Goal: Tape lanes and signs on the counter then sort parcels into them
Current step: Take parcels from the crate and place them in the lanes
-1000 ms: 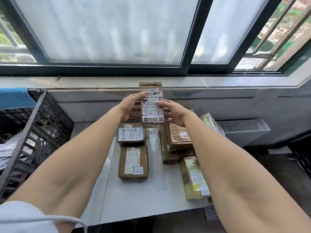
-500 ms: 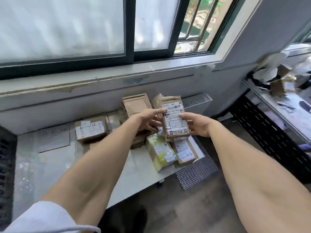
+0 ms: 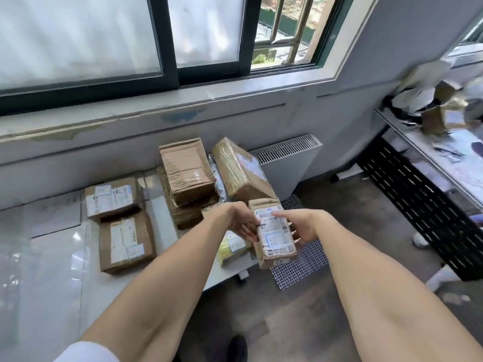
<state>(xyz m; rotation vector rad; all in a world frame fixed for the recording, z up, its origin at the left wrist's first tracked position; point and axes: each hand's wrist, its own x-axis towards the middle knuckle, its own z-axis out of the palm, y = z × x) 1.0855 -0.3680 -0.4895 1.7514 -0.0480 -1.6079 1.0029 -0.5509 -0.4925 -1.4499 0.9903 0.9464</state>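
Note:
A small brown parcel (image 3: 274,239) with a white shipping label is held over the right end of the white counter (image 3: 52,257). My left hand (image 3: 240,220) grips its left edge and my right hand (image 3: 303,226) grips its right edge, thumb across the label. Below it lies a yellow-taped parcel (image 3: 232,248), partly hidden. Two labelled boxes (image 3: 112,197) (image 3: 125,241) lie in a row on the counter to the left. A stack of brown parcels (image 3: 185,176) stands behind my hands, with a taped box (image 3: 240,171) leaning to its right.
A white radiator (image 3: 287,158) stands by the wall to the right. A wire mesh panel (image 3: 300,262) lies on the floor under the held parcel. A black perforated shelf (image 3: 423,199) with cluttered cardboard on top runs along the right. The window sill (image 3: 130,116) is behind the counter.
The view has swung right and down. Both hands carried the labelled parcel from up in front of the window down toward the counter's right end, above the yellow-taped parcel.

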